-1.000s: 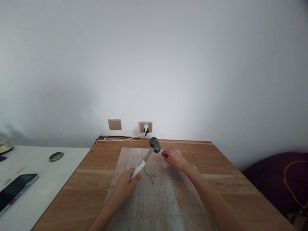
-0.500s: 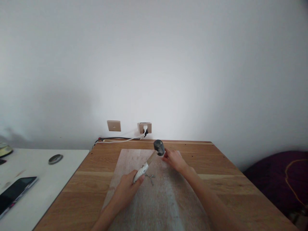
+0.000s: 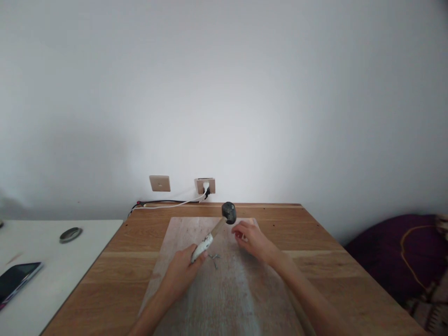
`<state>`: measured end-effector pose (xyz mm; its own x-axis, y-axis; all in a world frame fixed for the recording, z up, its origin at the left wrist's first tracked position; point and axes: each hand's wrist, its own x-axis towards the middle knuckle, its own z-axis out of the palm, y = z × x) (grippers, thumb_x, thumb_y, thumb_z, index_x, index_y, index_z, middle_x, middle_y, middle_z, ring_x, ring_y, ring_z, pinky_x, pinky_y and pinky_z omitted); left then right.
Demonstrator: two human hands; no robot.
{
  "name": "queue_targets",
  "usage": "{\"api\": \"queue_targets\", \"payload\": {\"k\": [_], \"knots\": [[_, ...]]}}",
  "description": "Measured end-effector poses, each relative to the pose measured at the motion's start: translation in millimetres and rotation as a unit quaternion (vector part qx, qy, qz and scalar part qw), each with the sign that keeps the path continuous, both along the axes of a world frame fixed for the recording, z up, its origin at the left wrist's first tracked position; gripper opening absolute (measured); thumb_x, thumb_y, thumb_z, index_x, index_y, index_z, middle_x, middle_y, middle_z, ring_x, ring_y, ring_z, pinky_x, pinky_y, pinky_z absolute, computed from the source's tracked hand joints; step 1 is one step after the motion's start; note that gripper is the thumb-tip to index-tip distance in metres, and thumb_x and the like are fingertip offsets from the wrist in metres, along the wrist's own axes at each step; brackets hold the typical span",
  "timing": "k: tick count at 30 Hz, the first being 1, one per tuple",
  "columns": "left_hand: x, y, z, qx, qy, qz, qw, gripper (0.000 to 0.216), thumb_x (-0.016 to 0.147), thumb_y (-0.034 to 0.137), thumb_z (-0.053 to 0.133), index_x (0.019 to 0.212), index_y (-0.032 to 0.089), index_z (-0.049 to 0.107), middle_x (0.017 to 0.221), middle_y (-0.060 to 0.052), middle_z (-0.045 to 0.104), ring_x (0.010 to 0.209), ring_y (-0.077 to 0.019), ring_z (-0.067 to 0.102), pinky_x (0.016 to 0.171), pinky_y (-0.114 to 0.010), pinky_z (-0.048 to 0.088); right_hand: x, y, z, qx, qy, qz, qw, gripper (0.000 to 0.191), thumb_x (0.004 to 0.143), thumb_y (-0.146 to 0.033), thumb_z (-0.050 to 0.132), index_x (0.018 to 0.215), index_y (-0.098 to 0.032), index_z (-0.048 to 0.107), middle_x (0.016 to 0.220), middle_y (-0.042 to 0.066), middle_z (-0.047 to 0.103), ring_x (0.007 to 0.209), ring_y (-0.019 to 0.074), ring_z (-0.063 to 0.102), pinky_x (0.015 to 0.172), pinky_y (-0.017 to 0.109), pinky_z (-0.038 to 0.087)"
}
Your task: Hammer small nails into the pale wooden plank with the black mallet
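My left hand [image 3: 185, 263] is wrapped round the white-covered grip of a mallet [image 3: 229, 213] with a black head. The mallet slants up and to the right, its head raised over the far part of a pale wooden board [image 3: 196, 298]. Just right of the head is my right hand [image 3: 252, 240], low over the board, its fingers bent and loosely apart with nothing visible in them. Several small grey metal nails [image 3: 214, 260] lie loose on the board beside my left thumb. Tiny dark marks run along the board's far left part; I cannot tell what they are.
The board rests on a wooden table [image 3: 119, 275] against a white wall. Cables [image 3: 175, 204] run along its back edge to a socket [image 3: 206, 186]. At left, a white table [image 3: 70, 275] bears a phone [image 3: 19, 278] and a round grey lid-like thing [image 3: 70, 234]. A purple cushion-like thing [image 3: 381, 256] stands right.
My right hand has drawn back a little from beside the mallet head, and its fingers have loosened. The mallet stays in my left hand, barely moved. The view has turned slightly right.
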<state>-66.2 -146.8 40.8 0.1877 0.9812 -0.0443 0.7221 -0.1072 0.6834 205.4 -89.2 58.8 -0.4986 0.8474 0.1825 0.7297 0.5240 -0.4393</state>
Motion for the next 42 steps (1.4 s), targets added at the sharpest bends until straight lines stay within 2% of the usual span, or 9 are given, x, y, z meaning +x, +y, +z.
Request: {"api": "queue_targets", "payload": {"k": [3,7,11,15,19,24,34,39,42], "knots": [[-8.3,0.7,0.3,0.003,0.0,0.016,1.0,0.039,0.093,0.053,0.04,0.083,0.02,0.058,0.079,-0.005,0.07,0.077,-0.0225,0.066,0.067,-0.028,0.039,-34.1,-16.8,1.1,-0.035,-0.024,0.075,0.996,0.022,0.084,-0.014,0.063,0.104,-0.019,0.07,0.101,0.007,0.069,0.093,0.0197,0.065,0.083,0.028,0.048],[-19.5,-1.9,-0.2,-0.001,0.003,0.031,1.0,0.038,0.094,0.052,0.041,0.083,0.02,0.059,0.078,-0.004,0.07,0.077,-0.0223,0.067,0.067,-0.027,0.04,-61.5,-21.7,1.9,-0.06,-0.044,0.106,0.992,0.028,0.075,-0.009,0.065,0.1,-0.018,0.072,0.094,0.007,0.071,0.085,0.0207,0.065,0.074,0.027,0.046],[-29.2,-5.5,-5.5,-0.005,-0.006,0.034,0.999,0.04,0.095,0.053,0.04,0.088,0.02,0.061,0.082,-0.005,0.072,0.081,-0.024,0.068,0.07,-0.028,0.041,-49.5,-1.1,7.3,-0.069,-0.023,0.083,0.994,0.029,0.073,-0.006,0.06,0.095,-0.018,0.074,0.081,0.003,0.072,0.072,0.0162,0.064,0.068,0.023,0.045],[-32.7,-6.4,-7.3,-0.01,-0.011,0.038,0.999,0.04,0.094,0.054,0.04,0.089,0.02,0.062,0.085,-0.006,0.073,0.084,-0.025,0.068,0.072,-0.029,0.042,-26.1,26.9,13.3,-0.044,0.01,0.0,0.999,0.024,0.084,-0.013,0.054,0.098,-0.018,0.073,0.092,0.005,0.075,0.083,0.0185,0.068,0.077,0.027,0.05],[-32.2,-7.0,-5.8,-0.015,-0.021,0.04,0.999,0.04,0.094,0.053,0.04,0.089,0.02,0.062,0.084,-0.006,0.073,0.084,-0.0247,0.068,0.072,-0.029,0.042,-24.1,39.7,8.0,-0.023,0.008,-0.064,0.998,0.025,0.087,-0.014,0.054,0.098,-0.021,0.074,0.098,0.007,0.077,0.093,0.0208,0.069,0.084,0.031,0.05],[-33.9,-10.0,-5.7,-0.014,-0.023,0.039,0.999,0.041,0.094,0.053,0.041,0.088,0.019,0.063,0.081,-0.006,0.072,0.081,-0.0244,0.068,0.07,-0.029,0.042,-35.3,36.6,-3.6,-0.02,-0.017,-0.044,0.999,0.02,0.085,-0.01,0.06,0.093,-0.02,0.075,0.096,0.006,0.078,0.092,0.0192,0.069,0.086,0.026,0.047],[-31.4,-11.9,-6.2,-0.018,-0.002,0.036,0.999,0.039,0.095,0.053,0.041,0.088,0.02,0.062,0.081,-0.006,0.072,0.081,-0.0243,0.069,0.071,-0.029,0.041,-34.6,35.8,-15.0,0.01,-0.046,-0.045,0.998,0.014,0.092,-0.019,0.061,0.095,-0.019,0.075,0.099,0.008,0.074,0.101,0.0228,0.061,0.091,0.03,0.043],[-26.7,-14.4,-1.8,-0.016,0.029,0.036,0.999,0.037,0.096,0.051,0.043,0.09,0.02,0.063,0.082,-0.006,0.072,0.081,-0.0245,0.069,0.068,-0.027,0.039,-32.5,38.8,-15.9,0.014,-0.062,-0.065,0.996,0.015,0.092,-0.027,0.065,0.093,-0.018,0.077,0.1,0.011,0.072,0.107,0.0272,0.058,0.094,0.035,0.041],[-24.1,-15.0,1.9,-0.023,0.043,0.03,0.998,0.036,0.096,0.049,0.043,0.091,0.02,0.064,0.083,-0.006,0.073,0.081,-0.0246,0.069,0.066,-0.027,0.038,-23.9,40.4,-16.1,0.015,-0.057,-0.094,0.994,0.022,0.087,-0.034,0.072,0.102,-0.018,0.076,0.104,0.011,0.07,0.108,0.0285,0.058,0.094,0.037,0.042]]}}
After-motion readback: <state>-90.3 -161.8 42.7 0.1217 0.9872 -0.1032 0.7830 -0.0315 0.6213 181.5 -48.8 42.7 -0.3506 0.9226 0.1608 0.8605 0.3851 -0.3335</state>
